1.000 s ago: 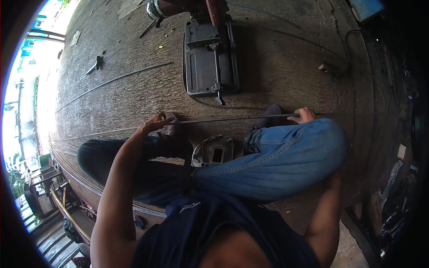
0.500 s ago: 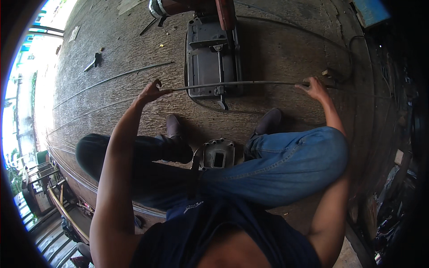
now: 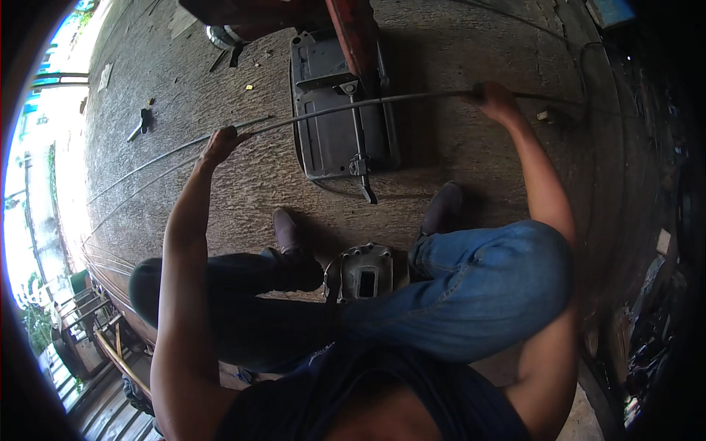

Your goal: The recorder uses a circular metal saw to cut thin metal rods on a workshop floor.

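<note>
A long thin metal rod point(image 3: 412, 98) runs across in front of me, its right side farther away than its left. My left hand point(image 3: 219, 145) is closed round it left of a cut-off saw. My right hand point(image 3: 496, 101) grips it to the saw's right, its fingertips dark in shadow. Between my hands the rod passes over the saw's black base point(image 3: 316, 140) and its clamp screw point(image 3: 356, 121), near the fence point(image 3: 323, 81). Whether it rests on the base I cannot tell. Above the base's far part hangs the saw's red guard point(image 3: 349, 33).
Another thin rod point(image 3: 158, 156) lies on the rough floor beyond my left hand. A dark hand tool point(image 3: 140, 125) lies farther left. Between my feet sits a welding mask point(image 3: 347, 275). A small block point(image 3: 544, 116) and a cable point(image 3: 585, 81) lie right of my right hand.
Both hands have carried the rod away from me, from near the clamp's handle toward the fence. My right hand went farther, so the rod now slants. The view has shifted slightly.
</note>
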The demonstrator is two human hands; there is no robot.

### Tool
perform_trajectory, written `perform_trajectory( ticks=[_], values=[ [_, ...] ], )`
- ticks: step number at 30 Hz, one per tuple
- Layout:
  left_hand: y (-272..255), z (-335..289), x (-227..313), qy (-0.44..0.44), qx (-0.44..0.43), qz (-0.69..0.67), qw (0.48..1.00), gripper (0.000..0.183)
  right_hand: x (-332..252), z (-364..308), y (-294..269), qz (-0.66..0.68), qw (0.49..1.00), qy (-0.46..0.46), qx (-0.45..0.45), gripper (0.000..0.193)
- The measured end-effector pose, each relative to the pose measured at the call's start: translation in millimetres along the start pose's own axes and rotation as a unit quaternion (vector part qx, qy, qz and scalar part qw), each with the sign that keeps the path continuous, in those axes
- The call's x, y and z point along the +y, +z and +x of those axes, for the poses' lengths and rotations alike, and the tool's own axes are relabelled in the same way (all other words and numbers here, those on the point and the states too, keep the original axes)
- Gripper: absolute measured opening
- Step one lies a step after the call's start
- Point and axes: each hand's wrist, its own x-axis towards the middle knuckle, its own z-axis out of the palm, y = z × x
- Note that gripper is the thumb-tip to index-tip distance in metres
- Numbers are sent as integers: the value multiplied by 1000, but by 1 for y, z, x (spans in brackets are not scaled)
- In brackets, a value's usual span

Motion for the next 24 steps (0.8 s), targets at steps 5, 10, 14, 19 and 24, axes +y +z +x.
perform_trajectory(
  ticks=[5, 10, 14, 19, 24],
  values=[
    [1, 35, -15, 6, 51, -13, 999, 55, 5, 31, 10, 80, 995, -25, 63, 57],
    [7, 58, -33, 34, 62, -35, 997, 54, 15, 61, 13, 46, 993, -62, 83, 53],
    [6, 78, -49, 43, 64, -18, 997, 53, 25, 85, 26, 14, 986, -111, 121, 48],
    [17, 87, -63, 43, 52, 5, 998, 53, 19, 89, 40, 36, 990, -102, 91, 48],
    [34, 91, -66, 33, 57, -24, 998, 53, 24, 90, 54, 16, 998, -60, 31, 59]
  ],
)
